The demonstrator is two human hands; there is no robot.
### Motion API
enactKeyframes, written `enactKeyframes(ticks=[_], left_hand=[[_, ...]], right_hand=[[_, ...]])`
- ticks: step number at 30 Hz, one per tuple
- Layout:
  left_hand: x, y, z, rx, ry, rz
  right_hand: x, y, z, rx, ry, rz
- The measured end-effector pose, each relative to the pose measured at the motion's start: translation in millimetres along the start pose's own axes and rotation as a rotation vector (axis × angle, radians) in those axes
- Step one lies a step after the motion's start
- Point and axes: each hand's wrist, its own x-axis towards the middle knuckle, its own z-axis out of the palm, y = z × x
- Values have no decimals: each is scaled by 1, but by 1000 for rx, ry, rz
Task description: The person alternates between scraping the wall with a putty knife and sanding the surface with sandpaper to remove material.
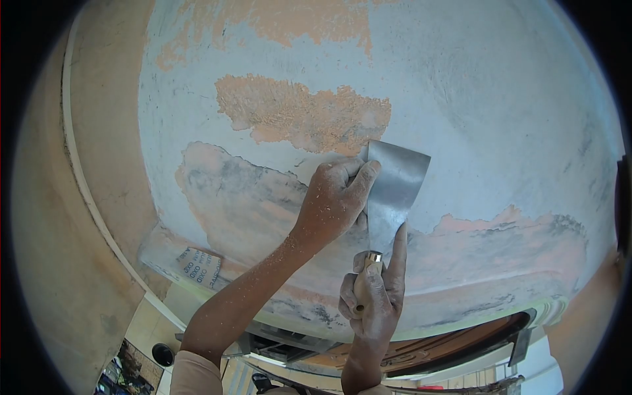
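A wide metal scraper (399, 181) with a pale handle is held up against the peeling ceiling (487, 131). My right hand (378, 289) is wrapped round the handle, its index finger stretched along the blade. Dusted with white powder, my left hand (339, 194) pinches the blade's left edge between thumb and curled fingers. Just above the blade, a rough orange-tan patch (303, 112) shows where the pale coating is gone. Lower down, grey and pink patches (243, 191) spread to both sides, partly hidden behind my left arm.
A piece of printed sandpaper (201, 265) rests at the lower left. A pale strip (89, 204) curves down the left side. Below are a dark-framed wooden panel (454, 345), a round dark object (162, 354) and plants (122, 375) at the lower left.
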Motion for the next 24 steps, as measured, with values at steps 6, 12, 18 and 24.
enactKeyframes(ticks=[6, 12, 18, 24], left_hand=[[-2, -4, 5, -64, 5, 6], [-4, -4, 7, 40, 26, 68], [-3, -7, 11, -37, 56, 40], [0, 4, 10, -60, 35, -21]], right_hand=[[-5, -1, -5, -42, 27, 8], [-6, -1, -11, -34, 0, 7], [0, -4, -9, -34, -25, -1], [5, -2, -1, -63, 31, -24]])
